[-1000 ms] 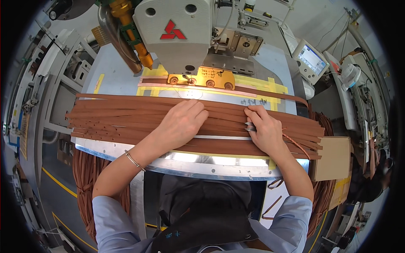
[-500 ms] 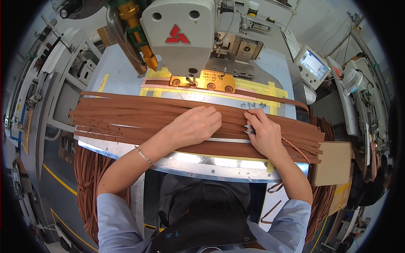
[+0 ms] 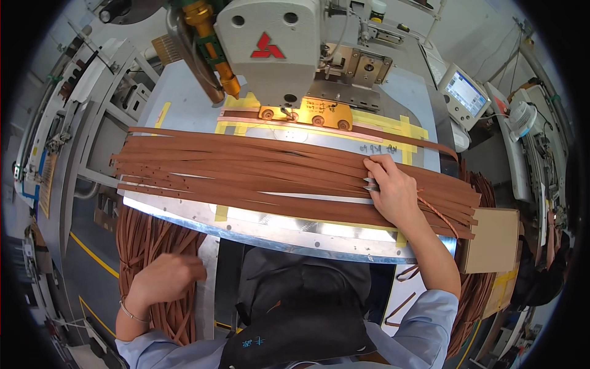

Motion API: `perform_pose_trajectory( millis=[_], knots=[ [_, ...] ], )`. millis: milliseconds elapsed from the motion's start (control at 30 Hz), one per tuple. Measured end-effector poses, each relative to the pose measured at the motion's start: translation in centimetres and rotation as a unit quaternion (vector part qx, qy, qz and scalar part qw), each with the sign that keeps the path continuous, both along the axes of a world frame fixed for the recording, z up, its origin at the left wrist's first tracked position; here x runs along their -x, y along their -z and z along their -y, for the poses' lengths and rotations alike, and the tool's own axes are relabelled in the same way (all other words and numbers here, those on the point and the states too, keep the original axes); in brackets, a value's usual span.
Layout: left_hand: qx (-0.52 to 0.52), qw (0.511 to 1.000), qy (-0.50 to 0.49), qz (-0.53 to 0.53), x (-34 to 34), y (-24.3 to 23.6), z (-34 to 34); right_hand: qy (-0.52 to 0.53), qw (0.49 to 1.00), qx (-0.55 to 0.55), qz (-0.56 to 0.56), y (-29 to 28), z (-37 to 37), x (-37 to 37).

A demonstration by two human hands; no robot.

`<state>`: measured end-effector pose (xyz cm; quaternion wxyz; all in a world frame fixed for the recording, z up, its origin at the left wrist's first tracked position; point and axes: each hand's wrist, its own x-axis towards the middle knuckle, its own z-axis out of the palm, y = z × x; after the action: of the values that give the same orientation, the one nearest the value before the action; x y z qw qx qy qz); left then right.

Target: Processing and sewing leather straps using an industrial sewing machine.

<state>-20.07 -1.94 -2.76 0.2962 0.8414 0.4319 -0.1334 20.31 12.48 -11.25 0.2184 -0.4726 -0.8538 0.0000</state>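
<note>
The brown straps [image 3: 246, 161] lie lengthwise left to right across the metal table [image 3: 295, 230], under the nearer right hand [image 3: 394, 190], which is curled around a pointed metal tool [image 3: 370, 184]; the blurred left hand [image 3: 169, 277], grip indeterminable, overlies the hanging bundle [image 3: 175, 320], table edge intervening, the machine head [image 3: 270, 67] beyond the straps.

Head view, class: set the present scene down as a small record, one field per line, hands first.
Left hand: blurred, over the hanging brown bundle; contact unclear
Right hand: on the brown strips, metal tips jutting beside it
Strips: spread side to side across the worktable; dark dots mark some left ends
Machine: pale head beyond the strips, above a gold plate
Screen: lit, right of the machine
</note>
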Motion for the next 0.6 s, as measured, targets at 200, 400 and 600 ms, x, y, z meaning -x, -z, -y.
perform_pose_trajectory(
  millis=[200,400,600],
  knots=[
    [-0.095,0.993,-0.071,-0.008,-0.8,-1.0,-0.5,0.01,1.0,-0.009,0.009,0.0,0.2,0.1],
    [-0.335,0.939,-0.006,0.077,-2.8,0.6,-5.7,0.008,1.0,0.001,0.006,-0.2,0.1,0.2],
    [-0.414,0.896,-0.137,0.08,-3.0,5.3,-12.0,0.016,1.0,0.015,0.001,-0.2,0.3,0.5]
  ],
)
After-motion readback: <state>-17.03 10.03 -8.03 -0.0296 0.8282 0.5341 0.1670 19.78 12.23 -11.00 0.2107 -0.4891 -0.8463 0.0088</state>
